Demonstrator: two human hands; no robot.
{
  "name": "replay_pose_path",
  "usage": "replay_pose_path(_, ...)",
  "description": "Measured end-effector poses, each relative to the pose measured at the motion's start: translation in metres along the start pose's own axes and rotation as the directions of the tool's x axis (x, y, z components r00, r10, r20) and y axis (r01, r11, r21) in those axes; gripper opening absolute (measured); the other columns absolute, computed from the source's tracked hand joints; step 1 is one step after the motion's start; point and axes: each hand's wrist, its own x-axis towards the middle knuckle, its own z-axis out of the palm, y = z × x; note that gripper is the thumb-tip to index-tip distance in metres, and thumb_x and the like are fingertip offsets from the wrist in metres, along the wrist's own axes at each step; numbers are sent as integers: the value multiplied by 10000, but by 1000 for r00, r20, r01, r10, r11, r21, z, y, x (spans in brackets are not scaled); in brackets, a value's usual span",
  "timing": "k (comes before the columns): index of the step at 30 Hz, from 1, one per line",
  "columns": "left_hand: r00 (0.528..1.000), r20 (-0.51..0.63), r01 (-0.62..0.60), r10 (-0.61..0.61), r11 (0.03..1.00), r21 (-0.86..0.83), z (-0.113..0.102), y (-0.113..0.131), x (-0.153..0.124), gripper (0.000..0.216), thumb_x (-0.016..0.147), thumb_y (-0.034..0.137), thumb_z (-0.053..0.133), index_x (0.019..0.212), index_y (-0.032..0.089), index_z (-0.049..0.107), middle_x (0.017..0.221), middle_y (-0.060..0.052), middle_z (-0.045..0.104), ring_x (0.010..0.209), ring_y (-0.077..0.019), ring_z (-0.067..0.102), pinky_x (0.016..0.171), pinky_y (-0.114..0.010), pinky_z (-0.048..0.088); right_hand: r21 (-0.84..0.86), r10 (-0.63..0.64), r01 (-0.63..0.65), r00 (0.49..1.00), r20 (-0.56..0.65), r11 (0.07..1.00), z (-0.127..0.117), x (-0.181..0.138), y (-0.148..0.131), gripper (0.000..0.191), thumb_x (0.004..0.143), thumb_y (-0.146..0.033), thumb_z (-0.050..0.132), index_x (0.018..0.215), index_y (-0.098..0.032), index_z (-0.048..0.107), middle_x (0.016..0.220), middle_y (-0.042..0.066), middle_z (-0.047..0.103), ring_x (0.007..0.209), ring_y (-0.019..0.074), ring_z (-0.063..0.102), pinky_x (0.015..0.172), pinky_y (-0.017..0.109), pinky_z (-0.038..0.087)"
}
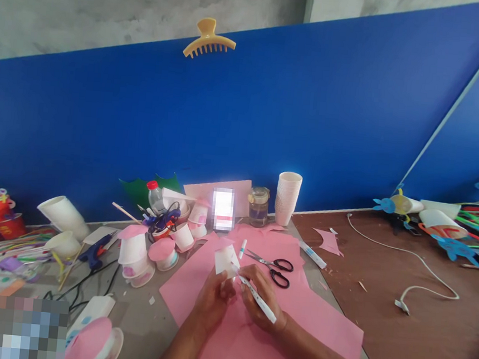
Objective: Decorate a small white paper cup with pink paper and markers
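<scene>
My left hand [217,296] is closed on a small white paper cup [224,259], tilted above the pink paper [311,320]. In my right hand [260,296] is a white marker pen [259,299], its tip end close to the cup and its back end pointing down to the right. Whether the tip touches the cup I cannot make out. A white pen cap [242,249] lies on the pink sheets just beyond my hands. Black-handled scissors [271,267] rest to the right of it, blades pointing left.
A tall stack of paper cups [288,198], a glass jar [258,206] and a lit phone [223,209] stand at the back. On the left are cups with pink tops [133,248], a blue glue gun [96,249] and its cords. A white cable [421,257] crosses the brown table at right.
</scene>
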Motion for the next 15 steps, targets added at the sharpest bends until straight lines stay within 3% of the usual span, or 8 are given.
replay_pose_path(6, 999, -43, 6, -6, 1000, -14, 1, 1, -2, 208, 681, 272, 723, 709, 175, 541, 520, 76, 381, 467, -65, 318, 528, -245, 332, 4, 15, -15, 1000, -26, 1000, -1, 0, -1, 175, 910, -184, 422, 1038, -195, 540, 824, 58, 593, 746, 177, 577, 652, 311, 511)
replay_pose_path(15, 1000, -11, 5, -5, 1000, -11, 1, 0, -2, 180, 700, 265, 703, 717, 176, 548, 524, 75, 370, 484, -70, 327, 552, -242, 340, 0, 7, -7, 1000, -20, 1000, -2, 1, -2, 173, 918, -204, 423, 1049, -200, 537, 834, 60, 602, 748, 179, 582, 652, 314, 515)
